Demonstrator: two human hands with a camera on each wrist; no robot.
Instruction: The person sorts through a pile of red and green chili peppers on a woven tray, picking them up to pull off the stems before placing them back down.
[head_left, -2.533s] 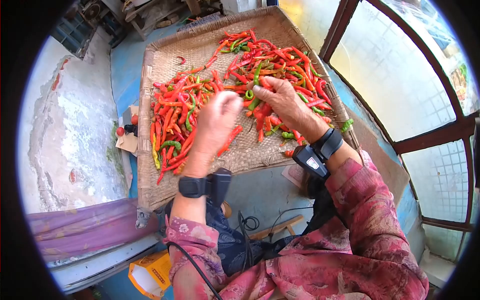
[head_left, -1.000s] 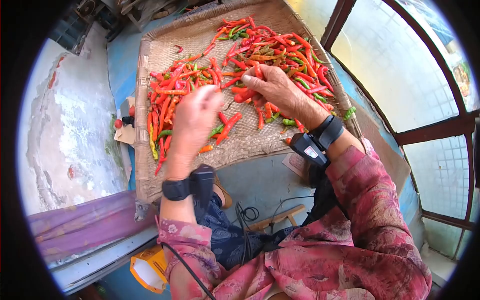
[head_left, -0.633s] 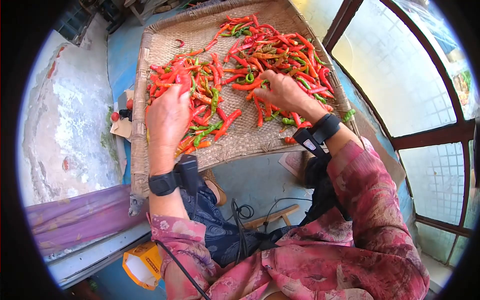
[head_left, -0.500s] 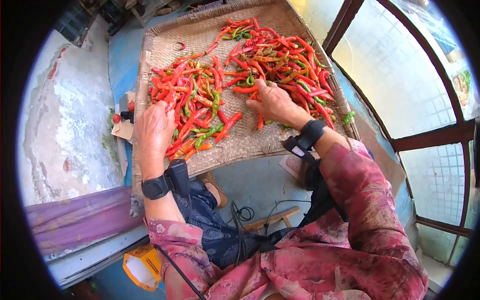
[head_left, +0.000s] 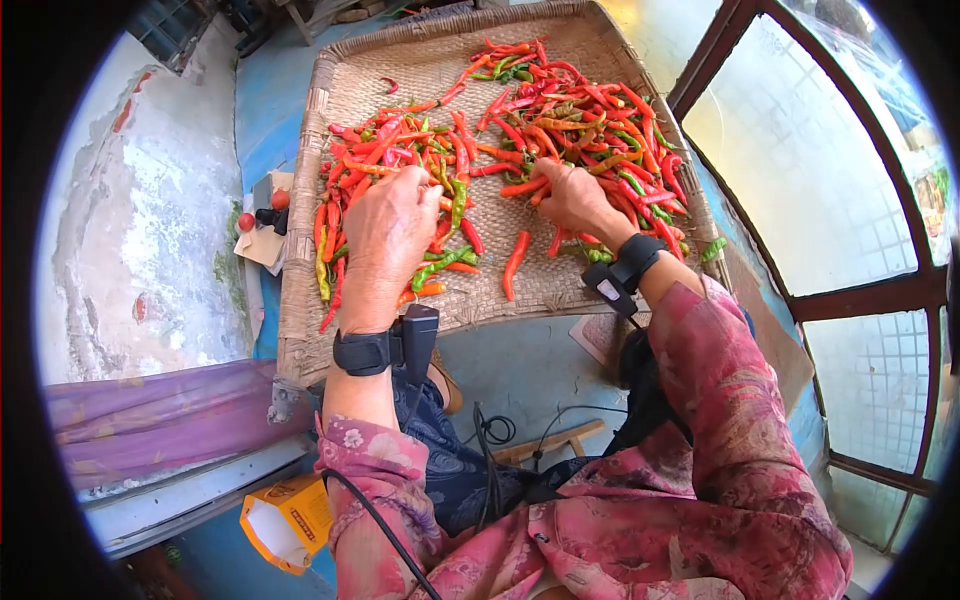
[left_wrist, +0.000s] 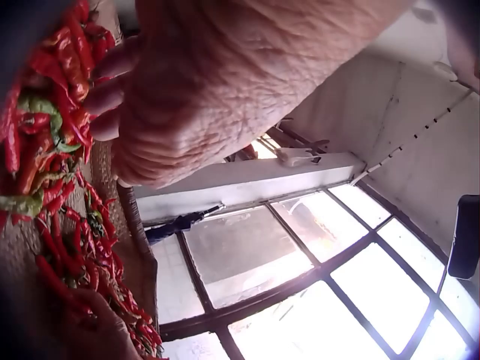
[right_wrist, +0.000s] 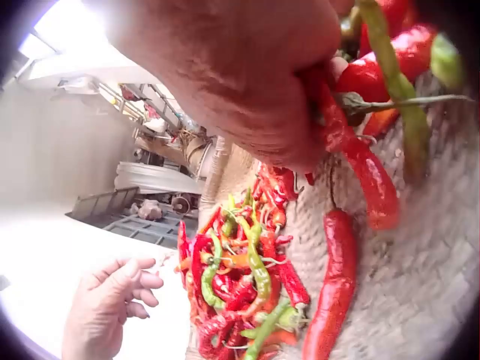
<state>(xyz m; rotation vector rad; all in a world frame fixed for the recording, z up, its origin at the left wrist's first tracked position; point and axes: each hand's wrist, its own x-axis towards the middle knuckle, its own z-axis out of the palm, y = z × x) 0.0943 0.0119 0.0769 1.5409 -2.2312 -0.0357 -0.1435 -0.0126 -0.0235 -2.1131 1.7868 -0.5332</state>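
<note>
Red, orange and green chili peppers lie in two piles on a woven tray. My left hand is over the near side of the left pile; the right wrist view shows the same left hand with loosely curled fingers and nothing between them. At the near left edge of the right pile is my right hand. Its curled fingers pinch a red chili pepper, partly hidden under them. A single red chili pepper lies on bare weave between the piles.
A raised rim borders the tray. Framed window panes stand on the right, a peeling wall on the left. Cables and a wooden stool are below, with a yellow box at the lower left.
My left hand carried red chili peppers to the left pile, released them and moved back right. The right hand remains at the right pile's edge. A chili pepper between the piles has shifted right.
</note>
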